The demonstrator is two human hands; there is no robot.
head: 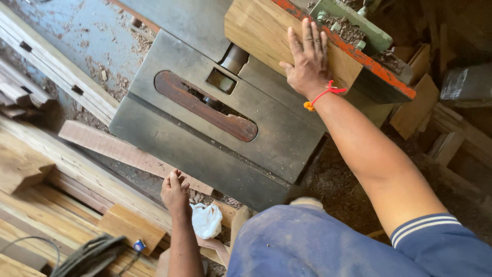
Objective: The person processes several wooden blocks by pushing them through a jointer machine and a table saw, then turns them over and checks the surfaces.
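A thick, pale-brown wooden block [266, 31] with a smooth planed face and clear straight grain rests on the dull grey steel table [287, 133] of a woodworking machine, its far edge against an orange-painted metal fence [359, 56] that is chipped and dusted with shavings. The right hand [307, 59] lies flat on the near face of the block, fingers stretched out and slightly spread, palm pressed to the wood without curling round it; a red cord bracelet [323, 95] with a small orange bead circles the wrist. In the table, just beside the block, a long rounded slot insert [205, 105] of worn reddish-brown wood sits flush in the scuffed metal. The left hand [175, 194] hangs low, well apart from the block, below the near edge of the table, with its fingers bunched loosely together and nothing visibly in them. Just beside it lies a crumpled white plastic bag [206, 220]. A long pinkish rough-sawn plank [123, 151] runs under the table edge near that hand, and pale stacked timber boards [61, 205] fill the floor to the left, scattered with sawdust.
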